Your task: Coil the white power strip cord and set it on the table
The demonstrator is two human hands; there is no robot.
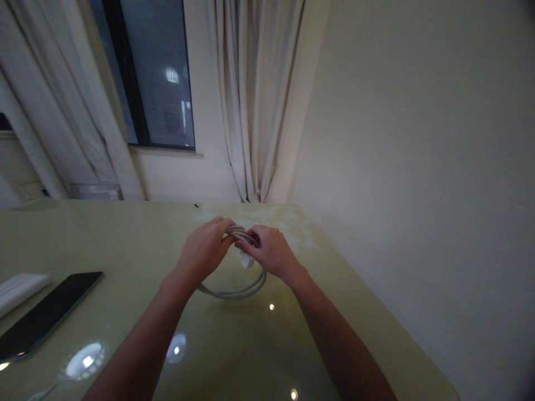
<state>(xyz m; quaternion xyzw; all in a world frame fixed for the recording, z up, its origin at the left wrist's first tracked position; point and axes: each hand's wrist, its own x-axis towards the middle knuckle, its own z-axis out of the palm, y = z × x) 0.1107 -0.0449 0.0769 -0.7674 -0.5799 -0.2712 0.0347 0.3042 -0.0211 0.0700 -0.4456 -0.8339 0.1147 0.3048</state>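
A coil of pale grey cable (240, 289) is held just above a glossy yellow-green table (125, 245). My left hand (204, 249) grips the top of the coil from the left, fingers curled over the strands. My right hand (270, 250) pinches the same top part from the right, and a small white plug or tag (246, 259) shows under its fingers. The two hands nearly touch. The lower loop of the coil hangs down toward the table top.
A dark phone or tablet (45, 314) lies flat at the left, beside a white object (19, 289) at the table's left edge. A plain wall runs along the right side. Curtains (251, 100) and a dark window (154, 72) stand behind the table.
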